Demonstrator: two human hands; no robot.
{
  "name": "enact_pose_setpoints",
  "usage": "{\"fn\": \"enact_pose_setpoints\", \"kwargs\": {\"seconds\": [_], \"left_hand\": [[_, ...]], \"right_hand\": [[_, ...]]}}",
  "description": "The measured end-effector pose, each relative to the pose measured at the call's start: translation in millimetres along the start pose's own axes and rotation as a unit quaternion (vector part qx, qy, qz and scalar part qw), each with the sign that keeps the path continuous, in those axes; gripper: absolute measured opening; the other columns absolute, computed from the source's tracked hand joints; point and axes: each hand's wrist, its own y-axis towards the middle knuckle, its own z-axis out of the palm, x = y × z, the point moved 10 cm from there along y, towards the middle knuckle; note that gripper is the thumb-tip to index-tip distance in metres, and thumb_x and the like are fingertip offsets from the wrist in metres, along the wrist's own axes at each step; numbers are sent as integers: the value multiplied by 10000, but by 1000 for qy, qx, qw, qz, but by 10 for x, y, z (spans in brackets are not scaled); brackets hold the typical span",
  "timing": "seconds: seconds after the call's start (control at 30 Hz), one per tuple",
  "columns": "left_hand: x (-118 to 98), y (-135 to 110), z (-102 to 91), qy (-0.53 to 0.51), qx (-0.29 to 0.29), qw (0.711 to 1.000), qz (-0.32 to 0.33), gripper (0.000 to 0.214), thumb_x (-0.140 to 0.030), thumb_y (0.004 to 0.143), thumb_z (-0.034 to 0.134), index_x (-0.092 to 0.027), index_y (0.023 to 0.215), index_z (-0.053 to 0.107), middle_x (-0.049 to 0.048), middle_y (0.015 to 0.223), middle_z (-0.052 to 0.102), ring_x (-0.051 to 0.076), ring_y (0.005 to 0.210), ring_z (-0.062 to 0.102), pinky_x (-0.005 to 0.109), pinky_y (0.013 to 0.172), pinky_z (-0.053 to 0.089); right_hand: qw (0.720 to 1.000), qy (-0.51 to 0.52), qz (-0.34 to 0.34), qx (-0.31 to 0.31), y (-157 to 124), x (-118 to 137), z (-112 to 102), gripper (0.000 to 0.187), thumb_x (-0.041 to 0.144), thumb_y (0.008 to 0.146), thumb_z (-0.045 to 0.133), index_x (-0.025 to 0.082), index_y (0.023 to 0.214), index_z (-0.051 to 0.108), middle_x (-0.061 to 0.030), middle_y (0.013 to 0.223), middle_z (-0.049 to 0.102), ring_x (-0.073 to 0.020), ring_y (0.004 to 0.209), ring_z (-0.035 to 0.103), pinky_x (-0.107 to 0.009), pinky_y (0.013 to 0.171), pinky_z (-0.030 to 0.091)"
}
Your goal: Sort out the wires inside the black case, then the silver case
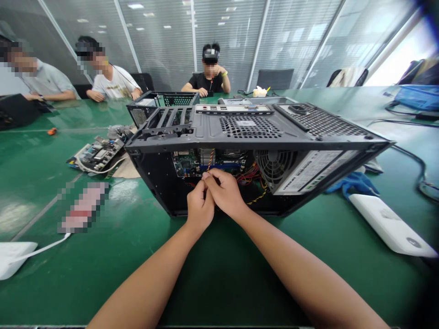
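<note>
An open black computer case (247, 125) lies on its side on the green table (219, 269), its inside facing me. My left hand (199, 206) and my right hand (224, 192) meet at the case's opening, fingers pinched together. Both pinch a thin orange and yellow wire (210, 159) that runs up toward the motherboard (187, 164). What lies inside the closed fingers is hidden. Red and yellow cables (254, 176) trail to the right of my hands, beside the power supply fan (274, 165).
A loose circuit board (98, 154) with white cables lies left of the case. A white flat device (391, 224) and a blue cloth (353, 183) are at the right. A white block (12, 258) sits at the lower left. Three people sit across the table.
</note>
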Motion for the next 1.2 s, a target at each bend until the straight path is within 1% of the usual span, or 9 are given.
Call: {"fn": "enact_pose_setpoints", "kwargs": {"seconds": [0.07,0.17,0.43,0.63,0.83,0.9,1.07,1.2], "left_hand": [[-12,-2,11,1,6,1000,3,254,-314,989,439,-168,906,631,2,682,609,126,616,542,237,599,412],[-10,-3,19,0,9,1000,5,266,-309,993,427,-172,898,633,-3,656,592,125,601,532,238,595,408],[-7,-9,-7,-7,-6,1000,11,269,-339,989,446,-175,853,611,-14,646,562,116,591,495,240,601,399],[27,-10,-17,-14,-8,1000,-7,303,-335,970,472,-172,728,557,-28,597,500,105,570,433,238,573,368],[30,-11,-31,-13,-12,1000,-18,376,-330,941,491,-175,600,467,-44,526,407,86,513,347,232,497,270],[17,-17,-41,-12,-16,1000,-12,377,-326,940,493,-176,596,455,-46,522,401,83,510,342,232,497,264],[-22,-28,-58,-10,-23,1000,3,349,-327,952,473,-175,638,483,-44,547,411,86,523,351,232,508,280],[-43,-26,-69,-10,-27,1000,11,343,-310,947,479,-178,631,466,-50,547,395,83,519,341,232,508,278]], "right_hand": [[1000,-3,1,0,2,2,-6,310,312,923,496,212,630,478,29,609,483,-132,608,457,-285,603,339],[1000,-5,-1,-1,0,11,-13,303,310,921,500,212,634,498,23,610,498,-138,612,470,-290,609,349],[1000,-12,-17,-7,4,57,-30,270,286,919,513,209,667,574,-6,675,601,-154,670,546,-296,655,392],[999,-16,-25,-13,7,66,-46,251,256,915,526,207,681,603,-14,702,626,-161,700,570,-298,670,400],[999,-16,-24,-15,6,54,-46,243,268,920,531,209,703,624,-17,727,639,-167,724,583,-302,685,411],[999,-17,-25,-15,5,61,-47,243,267,919,533,209,702,626,-22,739,644,-169,730,586,-304,689,414],[999,-18,-26,-11,1,81,-45,257,262,921,528,210,686,620,-25,738,641,-169,731,581,-308,681,413],[1000,-15,-25,-8,2,90,-43,269,265,922,523,208,673,608,-27,741,641,-169,732,577,-313,682,409]]}}
